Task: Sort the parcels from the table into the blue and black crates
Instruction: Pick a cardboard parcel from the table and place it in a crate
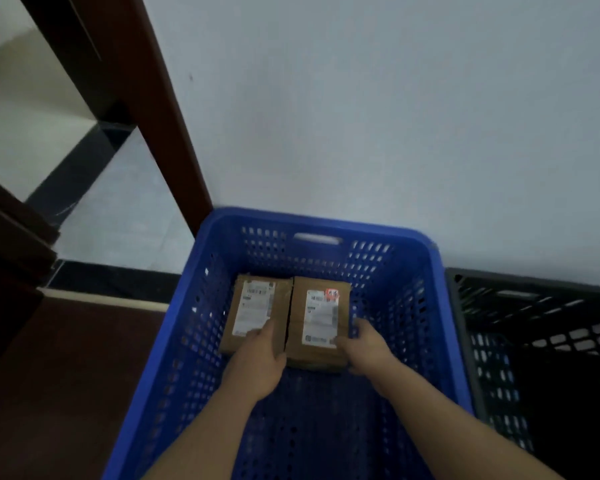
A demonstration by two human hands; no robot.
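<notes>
Two cardboard parcels lie side by side in the blue crate [440,327], the left hand [257,355] resting on the left parcel [253,313], the right hand [364,344] gripping the right parcel [317,317] at its near corner. They look light and stiff, best held by the edges. Label print appears too blurred to read.

We note the floor [66,393], dark red-brown; a blue crate [444,341] stands directly on it against the wall; a black crate [465,341] touches its right side.
</notes>
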